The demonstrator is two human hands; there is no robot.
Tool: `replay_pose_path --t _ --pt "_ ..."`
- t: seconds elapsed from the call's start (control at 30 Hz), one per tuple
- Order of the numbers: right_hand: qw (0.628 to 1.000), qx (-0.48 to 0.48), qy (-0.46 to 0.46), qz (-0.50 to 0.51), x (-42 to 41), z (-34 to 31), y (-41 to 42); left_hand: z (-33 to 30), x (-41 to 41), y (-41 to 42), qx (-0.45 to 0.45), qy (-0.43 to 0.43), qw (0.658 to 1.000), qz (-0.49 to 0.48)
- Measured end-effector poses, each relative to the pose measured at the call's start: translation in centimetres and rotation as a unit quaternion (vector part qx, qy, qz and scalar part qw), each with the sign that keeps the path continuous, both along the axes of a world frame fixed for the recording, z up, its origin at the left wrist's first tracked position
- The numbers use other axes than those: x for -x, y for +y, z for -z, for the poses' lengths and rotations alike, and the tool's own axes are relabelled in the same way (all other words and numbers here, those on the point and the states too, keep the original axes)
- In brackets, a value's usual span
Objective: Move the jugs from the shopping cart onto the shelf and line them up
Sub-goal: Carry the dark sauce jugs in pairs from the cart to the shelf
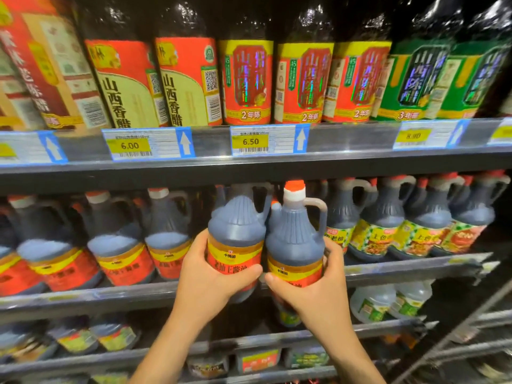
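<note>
Two dark soy-sauce jugs with red and yellow labels are held side by side at the front of the middle shelf (401, 270). My left hand (210, 275) grips the left jug (235, 231) around its label. My right hand (313, 284) grips the right jug (295, 236), which shows a white and red cap and a handle on its right. The two jugs touch each other. Their bases are hidden behind my hands and the shelf edge. Matching jugs (119, 245) stand in a row to the left.
Jugs with green-yellow labels (374, 231) stand to the right on the same shelf. The upper shelf (346, 162) hangs low above the caps, with price tags and vinegar bottles (246, 79). Clear bottles (388, 300) sit below. A metal cart frame (476, 322) is at lower right.
</note>
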State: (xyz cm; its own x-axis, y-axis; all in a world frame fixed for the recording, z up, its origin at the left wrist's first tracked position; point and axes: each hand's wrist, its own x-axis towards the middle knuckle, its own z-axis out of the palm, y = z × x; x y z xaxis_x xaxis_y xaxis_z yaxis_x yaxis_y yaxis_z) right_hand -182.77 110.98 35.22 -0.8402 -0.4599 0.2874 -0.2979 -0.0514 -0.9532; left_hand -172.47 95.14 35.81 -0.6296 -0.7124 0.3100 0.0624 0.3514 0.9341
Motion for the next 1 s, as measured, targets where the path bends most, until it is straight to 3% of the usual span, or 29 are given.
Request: replay_pose_path --t 0.17,0.43,0.67,1.0 --pt "0.999 -0.038 0.002 -0.004 1.3 -0.7 -0.1 0.2 1.4 -0.7 0.030 -0.049 0.997 -0.053" --pt "0.996 -0.079 0.045 -0.005 4.0 -2.4 -2.1 1.1 3.2 -1.6 -0.007 -0.080 0.991 -0.104" --pt "0.996 -0.083 0.038 0.016 5.4 -1.1 -4.7 1.4 4.0 -2.6 -0.024 -0.092 0.990 -0.106" --pt "0.994 -0.091 0.046 0.031 6.9 0.7 -6.0 2.0 4.7 -2.8 0.019 -0.145 0.981 -0.132"
